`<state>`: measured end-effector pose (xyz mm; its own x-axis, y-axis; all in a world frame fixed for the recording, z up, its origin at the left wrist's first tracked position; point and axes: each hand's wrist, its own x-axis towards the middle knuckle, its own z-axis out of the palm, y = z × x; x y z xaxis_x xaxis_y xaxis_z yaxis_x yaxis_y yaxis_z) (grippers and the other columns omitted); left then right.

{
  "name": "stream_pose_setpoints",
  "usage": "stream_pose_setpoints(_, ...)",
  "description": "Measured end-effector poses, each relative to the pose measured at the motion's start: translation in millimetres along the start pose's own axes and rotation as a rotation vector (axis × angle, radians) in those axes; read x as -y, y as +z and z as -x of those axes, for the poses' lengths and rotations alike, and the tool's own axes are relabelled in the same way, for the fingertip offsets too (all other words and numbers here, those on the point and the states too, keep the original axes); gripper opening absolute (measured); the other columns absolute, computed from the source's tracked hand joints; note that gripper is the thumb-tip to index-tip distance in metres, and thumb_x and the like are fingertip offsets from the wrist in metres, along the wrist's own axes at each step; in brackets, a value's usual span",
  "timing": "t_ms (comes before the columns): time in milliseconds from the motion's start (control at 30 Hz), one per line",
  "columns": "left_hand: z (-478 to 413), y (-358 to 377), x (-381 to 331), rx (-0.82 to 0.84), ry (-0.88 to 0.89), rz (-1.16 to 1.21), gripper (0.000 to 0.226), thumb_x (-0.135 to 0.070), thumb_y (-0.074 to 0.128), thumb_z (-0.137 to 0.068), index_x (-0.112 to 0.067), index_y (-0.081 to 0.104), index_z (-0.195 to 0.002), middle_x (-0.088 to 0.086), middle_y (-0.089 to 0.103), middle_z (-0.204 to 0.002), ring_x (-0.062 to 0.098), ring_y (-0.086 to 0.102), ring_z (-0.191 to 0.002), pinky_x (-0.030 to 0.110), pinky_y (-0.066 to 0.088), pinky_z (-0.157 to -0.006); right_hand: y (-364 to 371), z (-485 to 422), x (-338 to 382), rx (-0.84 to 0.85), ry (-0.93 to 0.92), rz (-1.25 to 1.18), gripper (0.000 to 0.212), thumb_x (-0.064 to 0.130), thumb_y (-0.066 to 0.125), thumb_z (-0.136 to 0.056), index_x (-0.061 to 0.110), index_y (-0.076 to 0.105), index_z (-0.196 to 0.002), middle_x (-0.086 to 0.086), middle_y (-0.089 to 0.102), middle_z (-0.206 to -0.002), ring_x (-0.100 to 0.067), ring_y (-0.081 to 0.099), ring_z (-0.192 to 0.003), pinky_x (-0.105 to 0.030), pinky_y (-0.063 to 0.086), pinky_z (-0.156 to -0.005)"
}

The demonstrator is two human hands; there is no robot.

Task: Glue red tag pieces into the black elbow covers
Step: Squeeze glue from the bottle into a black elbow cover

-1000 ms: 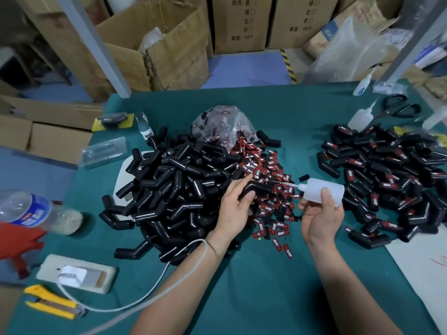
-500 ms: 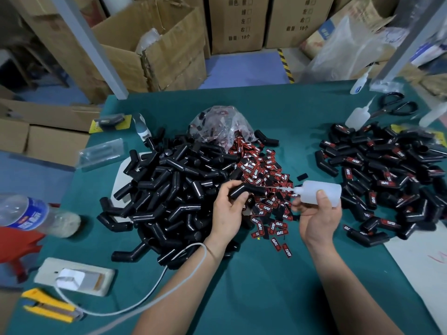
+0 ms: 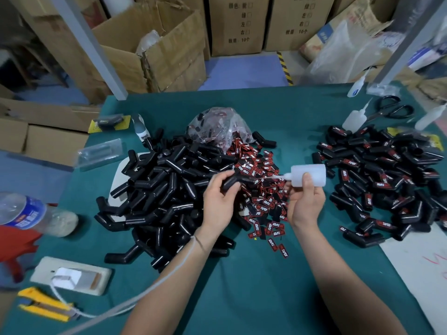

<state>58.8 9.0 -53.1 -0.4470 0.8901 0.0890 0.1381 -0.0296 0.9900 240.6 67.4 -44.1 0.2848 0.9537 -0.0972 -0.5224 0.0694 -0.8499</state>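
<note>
My left hand grips a glossy black elbow cover over the loose red tags at the table's middle. My right hand curls round the white glue bottle, its nozzle pointing at the cover. Behind them, a clear bag holds more tags.

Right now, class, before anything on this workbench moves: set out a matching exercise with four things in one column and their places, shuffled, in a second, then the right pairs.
Things
1. scissors
2. water bottle
3. yellow tool
4. clear bag

Places
A. nearest left corner of the table
B. far right end
C. lying on its side at the left edge
D. just behind the red tags

Pairs: 1-B, 2-C, 3-A, 4-D
</note>
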Motion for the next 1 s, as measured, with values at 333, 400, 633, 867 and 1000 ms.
stream_pose_setpoints(333,-22.7,-6.1,-5.6,-0.034,0.059,0.032,0.047,-0.018,0.076,-0.093,-0.061,0.07,-0.111,-0.022,0.071,-0.119,0.004,0.068,-0.113,0.014,0.05,-0.097,29.9,-17.5,15.2,0.087,-0.157,0.142,0.011,0.032,0.07,-0.085,0.026,0.079,-0.088,0.007,0.073,-0.079,-0.01,0.067,-0.07,-0.029,0.056,-0.064)
stream_pose_setpoints(400,-21.6,-7.0,-4.9,-0.035,0.076,0.037,0.045,-0.02,0.075,-0.093,-0.061,0.069,-0.113,-0.02,0.072,-0.12,0.005,0.069,-0.113,0.015,0.05,-0.097,28.7,-12.1,15.6,0.101,-0.194,0.195,0.009,0.035,0.071,-0.083,0.033,0.078,-0.087,0.012,0.072,-0.078,-0.007,0.066,-0.075,-0.034,0.054,-0.07)
stream_pose_setpoints(633,-20.2,-7.7,-1.9,-0.037,0.133,0.026,0.041,-0.023,0.076,-0.093,-0.056,0.069,-0.117,-0.016,0.073,-0.12,0.01,0.07,-0.113,0.02,0.053,-0.098,28.6,-0.4,15.8,0.131,-0.329,0.233,0.01,0.035,0.068,-0.087,0.031,0.077,-0.089,0.013,0.071,-0.076,-0.006,0.067,-0.07,-0.024,0.056,-0.058)
stream_pose_setpoints(867,-18.2,-5.7,2.8,-0.047,0.157,0.102,0.034,-0.031,0.076,-0.091,-0.05,0.072,-0.119,-0.004,0.075,-0.121,0.019,0.072,-0.111,0.024,0.055,-0.097,23.9,-7.2,11.7,0.066,-0.332,0.306,0.014,0.041,0.071,-0.087,0.03,0.077,-0.085,0.01,0.071,-0.072,-0.02,0.064,-0.065,-0.051,0.051,-0.063)
stream_pose_setpoints(1000,-17.8,-5.4,2.2,-0.051,0.168,0.087,0.035,-0.03,0.076,-0.09,-0.051,0.072,-0.118,-0.008,0.076,-0.119,0.017,0.073,-0.11,0.024,0.055,-0.096,27.4,-5.3,15.2,0.042,-0.323,0.333,0.013,0.044,0.07,-0.085,0.033,0.076,-0.08,0.013,0.07,-0.069,-0.012,0.064,-0.064,-0.033,0.052,-0.058)
